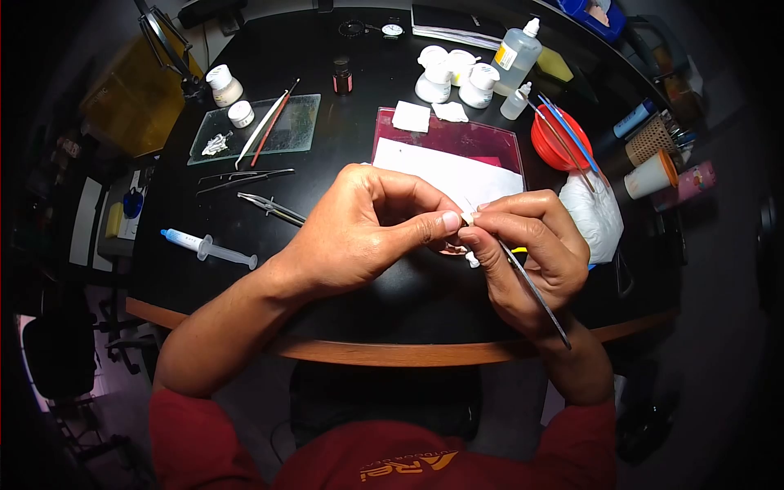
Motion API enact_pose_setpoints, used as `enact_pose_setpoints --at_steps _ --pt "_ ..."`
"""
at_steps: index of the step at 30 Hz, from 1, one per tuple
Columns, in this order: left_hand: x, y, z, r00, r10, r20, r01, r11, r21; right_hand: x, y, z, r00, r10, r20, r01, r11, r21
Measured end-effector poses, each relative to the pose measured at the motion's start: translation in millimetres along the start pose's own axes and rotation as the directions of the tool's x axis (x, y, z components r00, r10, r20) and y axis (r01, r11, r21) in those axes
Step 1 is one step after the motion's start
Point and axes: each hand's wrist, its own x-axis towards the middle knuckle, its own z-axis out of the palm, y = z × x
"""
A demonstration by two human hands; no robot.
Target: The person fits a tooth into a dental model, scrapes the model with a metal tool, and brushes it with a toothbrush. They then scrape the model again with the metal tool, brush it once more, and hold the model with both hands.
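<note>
My left hand (347, 229) is closed, thumb and forefinger pinching a small whitish piece (467, 219) over the middle of the desk. My right hand (535, 245) meets it there, its fingertips at the same piece. A thin dark rod-shaped tool (541, 298) lies in my right hand and slants down past the palm; its working end is hidden by the fingers. Just below the fingertips a small white object (472, 260) shows in part, too covered to name. Behind my hands, a white paper sheet (425, 167) lies on a dark red glass plate (498, 143).
On the left are a glass slab (290, 126) with two instruments, tweezers (269, 207) and a syringe (211, 247). White jars (433, 82) and a clear bottle (517, 57) stand at the back. A red bowl (549, 145) and white wadding (590, 214) sit on the right.
</note>
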Motion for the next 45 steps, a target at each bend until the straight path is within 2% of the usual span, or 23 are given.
enact_pose_setpoints --at_steps 4,10,12,19,28,34,40,45 --pt "-0.5 -1.1 -0.1 1.000 0.023 0.004 -0.023 1.000 0.001 0.7 2.7 0.4 0.999 -0.049 -0.003 0.049 0.999 -0.018" --pt "0.0 -1.6 -2.1 1.000 0.029 0.013 -0.030 0.997 0.065 -0.3 -0.2 -0.4 1.000 -0.007 0.011 0.007 1.000 -0.003" --pt "-0.4 -0.3 -2.1 1.000 0.015 0.009 -0.016 0.998 0.067 0.8 1.6 -0.6 0.999 -0.042 0.012 0.042 0.999 -0.003" --pt "-0.4 -1.1 -0.5 0.999 0.050 0.011 -0.050 0.999 -0.007 -2.0 3.9 0.8 0.998 -0.059 0.007 0.058 0.997 0.042" --pt "-0.5 0.2 -0.4 0.995 0.100 0.024 -0.100 0.995 -0.003 -4.4 2.2 -0.3 0.999 -0.038 0.010 0.038 0.999 0.029" --pt "-1.8 1.8 -0.1 0.999 0.050 0.017 -0.050 0.999 -0.020 -2.6 0.9 -1.7 0.999 -0.043 0.022 0.043 0.999 0.033" --pt "-3.0 3.8 -0.7 0.999 -0.017 0.029 0.019 0.997 -0.076 -2.1 6.2 -2.3 0.997 -0.067 -0.037 0.069 0.996 0.054" --pt "-2.7 4.2 -1.2 0.999 -0.017 0.044 0.022 0.994 -0.105 -6.3 2.4 3.5 0.993 0.075 -0.090 -0.050 0.966 0.255"
